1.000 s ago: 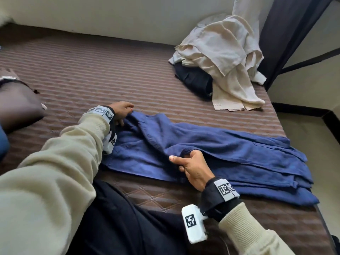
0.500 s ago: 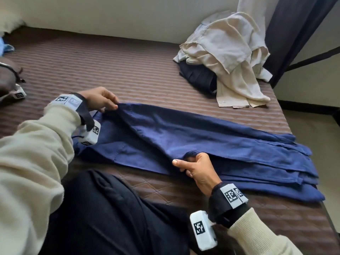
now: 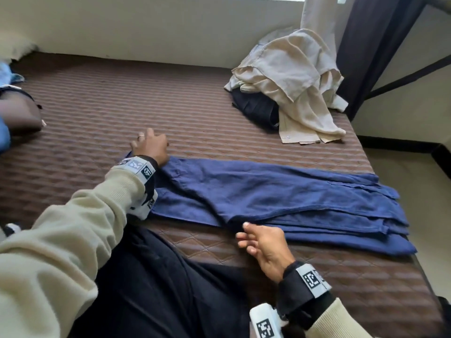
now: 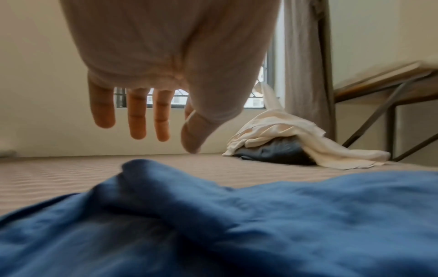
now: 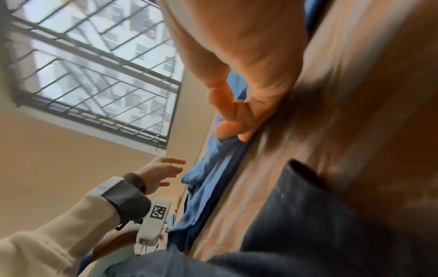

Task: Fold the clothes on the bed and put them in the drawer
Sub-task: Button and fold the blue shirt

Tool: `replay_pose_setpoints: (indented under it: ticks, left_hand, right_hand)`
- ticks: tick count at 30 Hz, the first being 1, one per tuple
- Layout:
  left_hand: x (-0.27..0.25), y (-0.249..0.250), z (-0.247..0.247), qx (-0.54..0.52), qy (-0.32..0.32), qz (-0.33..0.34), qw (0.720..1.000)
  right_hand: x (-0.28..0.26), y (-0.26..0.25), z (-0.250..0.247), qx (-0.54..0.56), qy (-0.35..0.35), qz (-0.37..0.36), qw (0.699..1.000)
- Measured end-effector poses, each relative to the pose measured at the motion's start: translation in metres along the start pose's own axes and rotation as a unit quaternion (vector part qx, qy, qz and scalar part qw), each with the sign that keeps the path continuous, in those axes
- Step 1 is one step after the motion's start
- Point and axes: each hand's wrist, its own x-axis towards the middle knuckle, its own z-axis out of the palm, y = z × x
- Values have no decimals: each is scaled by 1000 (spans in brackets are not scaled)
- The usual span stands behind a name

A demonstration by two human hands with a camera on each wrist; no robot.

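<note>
Hands, 2: left hand [image 3: 150, 145] & right hand [image 3: 262, 242] both loose, empty; 1 blue garment [image 3: 280, 193] on bed [image 3: 97, 106].

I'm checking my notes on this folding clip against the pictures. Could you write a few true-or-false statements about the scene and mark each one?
1. The blue garment lies on the bed. True.
2. The left hand grips the blue garment. False: its fingers hang straight, above the cloth, holding nothing.
3. A cream garment lies over a dark garment. True.
4. The right hand rests on the cream garment. False: it is at the blue garment's near edge.
5. The blue garment is inside a drawer. False: no drawer shows.
</note>
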Motion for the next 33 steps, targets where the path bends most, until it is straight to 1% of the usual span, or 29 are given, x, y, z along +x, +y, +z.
replay_pose_setpoints:
  ticks: [2, 3, 4, 5, 6, 7, 8, 9, 10, 11, 13, 14, 15, 16, 17, 20, 21, 22, 24, 25, 26, 27, 29, 31, 33]
  left_hand:
    - [-8, 21, 2, -51, -3, 76, 996]
    - [-12, 33, 5, -82, -21, 119, 989]
    - [-18, 46, 8, -107, -52, 154, 981]
    - [-25, 60, 15, -120, -92, 173, 973]
    - [-34, 73, 24, -124, -137, 177, 967]
    - [-44, 85, 33, -115, -190, 165, 961]
    - [-56, 95, 42, -96, -239, 146, 955]
    - [-68, 102, 51, -68, -272, 125, 952]
    - [-79, 106, 59, -37, -288, 108, 951]
    - [-89, 108, 64, -16, -290, 95, 952]
    - [-101, 107, 68, -20, -283, 78, 956]
    - [-103, 106, 66, -28, -281, 68, 957]
    - [-104, 105, 66, -33, -281, 59, 957]
    - [-106, 104, 63, -35, -283, 46, 957]
    - [-108, 105, 62, -36, -285, 30, 957]
    - [-115, 116, 56, -28, -281, -25, 959]
    - [-119, 124, 48, -13, -276, -39, 960]
    - [-124, 133, 40, 4, -262, -37, 964]
    - [-132, 155, 28, 5, -192, 12, 981]
    - [-135, 167, 25, -27, -153, 49, 987]
    - [-137, 181, 24, -75, -126, 92, 985]
    - [-138, 195, 25, -122, -115, 134, 977]
    - [-136, 221, 32, -179, -130, 191, 956]
    - [-134, 237, 46, -185, -183, 201, 944]
    - [-131, 240, 64, -172, -232, 194, 938]
  right_hand:
    - [0, -13, -10, -43, 61, -61, 995]
    - [3, -23, -14, -59, 88, -109, 988]
    - [8, -33, -16, -85, 116, -163, 976]
    - [14, -43, -17, -126, 142, -224, 956]
    - [22, -53, -17, -181, 164, -281, 928]
    - [30, -63, -15, -240, 172, -326, 898]
    - [40, -70, -12, -306, 156, -354, 870]
    - [51, -76, -9, -384, 129, -373, 835]
    - [65, -78, -7, -470, 86, -381, 792]
    - [76, -79, -7, -560, 40, -361, 745]
    - [90, -79, -14, -706, -13, -280, 651]
    - [94, -80, -21, -744, -33, -250, 619]
    - [96, -81, -32, -760, -50, -226, 607]
    - [96, -84, -44, -762, -53, -210, 610]
    - [95, -88, -57, -755, -39, -195, 625]
    - [93, -107, -105, -734, 25, -149, 662]
    - [93, -115, -123, -718, 48, -148, 679]
    - [91, -123, -138, -690, 75, -169, 700]
    - [86, -137, -165, -594, 159, -277, 739]
    - [83, -143, -175, -543, 203, -313, 752]
    - [81, -149, -184, -506, 235, -328, 762]
    - [80, -154, -193, -486, 256, -323, 771]
    - [81, -161, -213, -471, 294, -282, 782]
    - [86, -164, -234, -478, 331, -230, 780]
    - [92, -163, -255, -485, 346, -147, 790]
